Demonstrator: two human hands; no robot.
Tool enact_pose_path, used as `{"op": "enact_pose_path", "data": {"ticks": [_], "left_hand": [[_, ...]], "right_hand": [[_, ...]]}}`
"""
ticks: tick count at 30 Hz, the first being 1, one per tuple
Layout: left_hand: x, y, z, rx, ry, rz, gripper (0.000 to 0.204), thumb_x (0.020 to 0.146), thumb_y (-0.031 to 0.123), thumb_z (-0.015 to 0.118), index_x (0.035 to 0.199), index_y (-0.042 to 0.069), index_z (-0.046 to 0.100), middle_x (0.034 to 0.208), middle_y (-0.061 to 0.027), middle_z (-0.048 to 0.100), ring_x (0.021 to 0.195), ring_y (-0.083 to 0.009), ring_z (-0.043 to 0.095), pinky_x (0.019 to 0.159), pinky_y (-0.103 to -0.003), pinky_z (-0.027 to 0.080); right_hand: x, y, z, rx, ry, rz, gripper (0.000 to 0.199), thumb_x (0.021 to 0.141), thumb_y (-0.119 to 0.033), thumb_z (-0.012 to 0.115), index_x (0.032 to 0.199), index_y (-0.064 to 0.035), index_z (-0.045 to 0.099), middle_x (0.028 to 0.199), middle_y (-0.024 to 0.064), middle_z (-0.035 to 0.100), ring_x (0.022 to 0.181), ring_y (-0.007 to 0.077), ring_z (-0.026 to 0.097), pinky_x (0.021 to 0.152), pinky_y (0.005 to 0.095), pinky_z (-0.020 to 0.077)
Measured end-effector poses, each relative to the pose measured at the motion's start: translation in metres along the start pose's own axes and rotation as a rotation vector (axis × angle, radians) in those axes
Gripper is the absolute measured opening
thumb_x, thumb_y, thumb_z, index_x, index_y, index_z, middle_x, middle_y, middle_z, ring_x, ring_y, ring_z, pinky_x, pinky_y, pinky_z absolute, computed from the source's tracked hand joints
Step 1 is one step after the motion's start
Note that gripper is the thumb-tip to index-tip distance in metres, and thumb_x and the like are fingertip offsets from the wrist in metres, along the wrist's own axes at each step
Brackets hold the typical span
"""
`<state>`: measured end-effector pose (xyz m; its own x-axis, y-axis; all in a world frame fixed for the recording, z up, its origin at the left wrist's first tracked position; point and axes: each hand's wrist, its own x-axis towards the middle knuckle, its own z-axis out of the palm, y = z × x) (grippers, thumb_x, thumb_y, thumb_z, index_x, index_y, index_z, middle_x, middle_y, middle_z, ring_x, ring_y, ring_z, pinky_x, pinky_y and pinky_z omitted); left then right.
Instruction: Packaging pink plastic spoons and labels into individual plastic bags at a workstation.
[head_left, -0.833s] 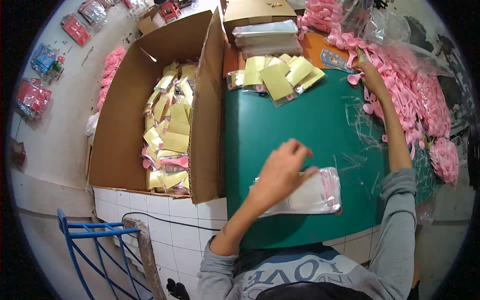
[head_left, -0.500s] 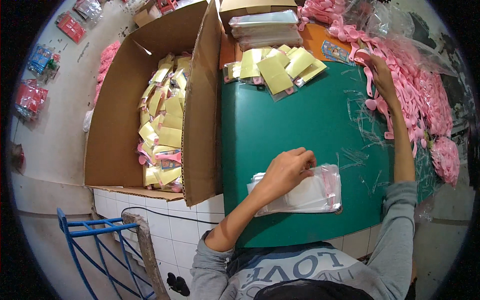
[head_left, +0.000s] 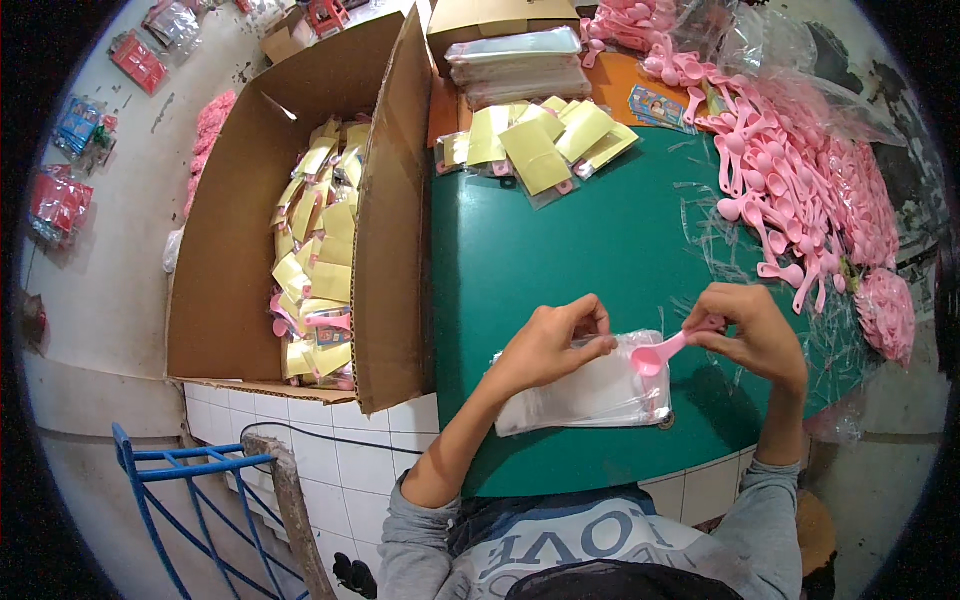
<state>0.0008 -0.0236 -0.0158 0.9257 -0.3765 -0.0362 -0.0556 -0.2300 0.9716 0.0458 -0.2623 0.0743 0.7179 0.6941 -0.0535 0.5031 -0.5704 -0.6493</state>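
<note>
In my right hand [head_left: 745,330] is a pink spoon [head_left: 655,356], pinched by its handle. Its round bowl hangs over the right end of a stack of clear plastic bags [head_left: 575,400], which lies flat near the table's front edge. My left hand [head_left: 550,345] is over the upper part of that stack, thumb and forefinger closed at the top bag's edge; the exact grip is hard to see. A large heap of pink spoons [head_left: 785,185] covers the table's right side.
Packed bags with yellow cards [head_left: 540,150] lie at the back of the green table [head_left: 580,250]. More fill a tall cardboard box [head_left: 225,260] on the left. Clear bag bundles [head_left: 518,65] and printed cards [head_left: 660,106] sit at the back; plastic scraps [head_left: 715,225] lie beside the spoons.
My right hand has come back from the spoon heap toward me, bringing a pink spoon over the bags. My left hand has stayed at the bag stack, shifting slightly left.
</note>
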Motion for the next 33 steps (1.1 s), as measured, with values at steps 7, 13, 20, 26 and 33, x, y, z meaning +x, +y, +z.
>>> {"op": "enact_pose_path", "data": {"ticks": [7, 13, 20, 26, 33], "left_hand": [[-0.001, 0.001, -0.01, -0.45, -0.037, -0.077, 0.023, 0.081, 0.008, 0.061, 0.094, 0.001, 0.044, 0.081, -0.0131, 0.065, 0.08, -0.0165, 0.063, 0.068, -0.025, 0.051], [0.0, 0.005, -0.012, -0.474, -0.037, -0.196, 0.028, 0.08, 0.011, 0.065, 0.1, 0.001, 0.048, 0.085, -0.0134, 0.066, 0.077, -0.0117, 0.061, 0.068, -0.024, 0.048], [0.0, 0.004, -0.011, -0.47, -0.032, -0.161, 0.03, 0.08, 0.013, 0.065, 0.102, -0.003, 0.051, 0.084, -0.0131, 0.065, 0.078, -0.0145, 0.064, 0.067, -0.025, 0.052], [-0.001, 0.011, -0.012, -0.474, -0.038, -0.232, 0.033, 0.079, 0.016, 0.066, 0.104, 0.0, 0.053, 0.082, -0.0083, 0.065, 0.074, -0.0097, 0.06, 0.067, -0.022, 0.047], [0.0, 0.009, -0.001, -0.507, -0.038, -0.118, 0.032, 0.083, 0.016, 0.062, 0.109, 0.001, 0.052, 0.089, -0.0093, 0.064, 0.082, -0.01, 0.058, 0.073, -0.023, 0.046]], "right_hand": [[0.0, 0.004, 0.007, 0.218, 0.14, 0.1, 0.008, 0.076, -0.002, 0.062, 0.084, 0.0, 0.061, 0.074, 0.0059, 0.056, 0.061, 0.0118, 0.057, 0.055, 0.023, 0.0451], [0.004, 0.0, 0.028, 0.575, 0.583, 0.083, 0.017, 0.083, 0.0, 0.056, 0.1, 0.0001, 0.053, 0.079, 0.0028, 0.054, 0.065, 0.0074, 0.054, 0.055, 0.0203, 0.0468], [0.008, -0.004, 0.04, 0.611, 0.622, 0.056, 0.017, 0.082, 0.001, 0.057, 0.099, 0.0003, 0.052, 0.081, 0.0032, 0.054, 0.064, 0.0083, 0.056, 0.056, 0.0207, 0.0476], [0.01, 0.0, 0.048, 0.564, 0.625, 0.005, 0.018, 0.082, 0.001, 0.058, 0.099, 0.0005, 0.052, 0.081, 0.0037, 0.054, 0.065, 0.0089, 0.057, 0.055, 0.0211, 0.0481], [0.012, -0.005, 0.055, 0.587, 0.467, 0.072, 0.025, 0.079, 0.0, 0.061, 0.101, -0.0006, 0.048, 0.083, 0.0059, 0.057, 0.07, 0.0103, 0.059, 0.059, 0.0223, 0.0501]]}}
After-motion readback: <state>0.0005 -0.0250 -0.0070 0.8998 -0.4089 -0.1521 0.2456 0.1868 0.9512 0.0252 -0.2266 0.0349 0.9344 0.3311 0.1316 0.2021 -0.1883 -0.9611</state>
